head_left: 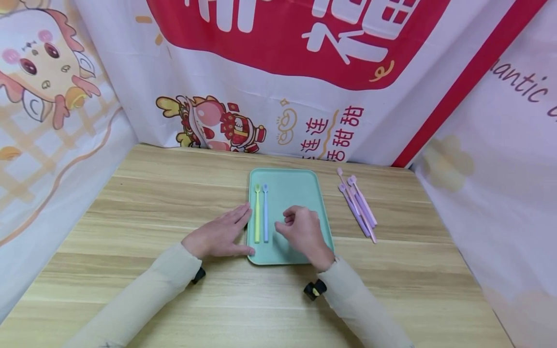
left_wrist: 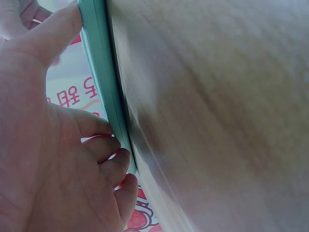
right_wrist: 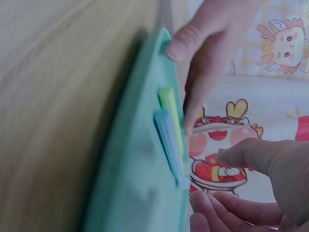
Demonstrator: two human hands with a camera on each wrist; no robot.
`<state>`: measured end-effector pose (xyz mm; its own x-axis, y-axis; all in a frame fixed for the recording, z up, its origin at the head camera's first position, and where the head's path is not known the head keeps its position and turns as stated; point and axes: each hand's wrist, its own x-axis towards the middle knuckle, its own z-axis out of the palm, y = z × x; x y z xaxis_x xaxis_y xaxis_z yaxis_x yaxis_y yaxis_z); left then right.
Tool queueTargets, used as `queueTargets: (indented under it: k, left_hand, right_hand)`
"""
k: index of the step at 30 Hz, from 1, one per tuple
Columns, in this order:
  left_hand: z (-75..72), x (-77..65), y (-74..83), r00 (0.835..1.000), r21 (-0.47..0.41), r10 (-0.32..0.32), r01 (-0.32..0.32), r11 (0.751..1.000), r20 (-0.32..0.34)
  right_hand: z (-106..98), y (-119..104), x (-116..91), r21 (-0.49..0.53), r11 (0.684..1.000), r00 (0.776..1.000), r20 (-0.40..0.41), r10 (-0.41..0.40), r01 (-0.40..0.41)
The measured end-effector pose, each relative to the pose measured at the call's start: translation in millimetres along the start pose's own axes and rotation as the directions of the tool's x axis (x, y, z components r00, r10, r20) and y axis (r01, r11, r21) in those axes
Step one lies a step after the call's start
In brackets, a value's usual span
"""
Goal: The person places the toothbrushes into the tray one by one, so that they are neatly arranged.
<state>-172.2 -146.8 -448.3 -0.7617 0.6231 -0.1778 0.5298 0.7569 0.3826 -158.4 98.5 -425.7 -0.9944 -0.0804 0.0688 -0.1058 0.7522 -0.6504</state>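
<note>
A mint-green tray [head_left: 293,193] lies on the table. Two slim toothbrushes, one yellow [head_left: 257,217] and one blue [head_left: 266,217], lie side by side along its left part, heads away from me. My left hand [head_left: 222,234] rests at the tray's left edge, its fingers along the rim and the thumb at the near left corner. Above the tray, right of the blue toothbrush, hovers my right hand [head_left: 304,232], fingers loosely bent. In the right wrist view, a gap shows between its thumb [right_wrist: 246,157] and its fingers, with nothing held.
Several pink and purple toothbrushes [head_left: 359,208] lie in a loose pile on the wooden table [head_left: 174,193], to the right of the tray. Printed cloths [head_left: 270,87] hang behind the table and along both sides. Black straps sit at both wrists.
</note>
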Motion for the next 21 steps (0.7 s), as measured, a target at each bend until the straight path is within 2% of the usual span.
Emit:
queueTargets:
  k: [11,17,21]
  left_hand:
    - [-0.5,-2.1,1.6,1.000,0.010,0.002,-0.002,1.000,0.001]
    - [0.8,-1.8,0.3,1.000,0.016,0.003,-0.003,1.000,0.003]
    - [0.8,-1.9,-0.8,1.000,0.007,0.007,-0.007,1.000,0.001]
  right_hand:
    - [-49,23,-4,-0.067,0.997,1.000,0.007,-0.023,0.023]
    - [-78,49,-11,-0.087,0.992,0.995,-0.016,-0.095,0.093]
    - [-95,70,-16,-0.103,0.990,0.995,-0.002,-0.099,0.098]
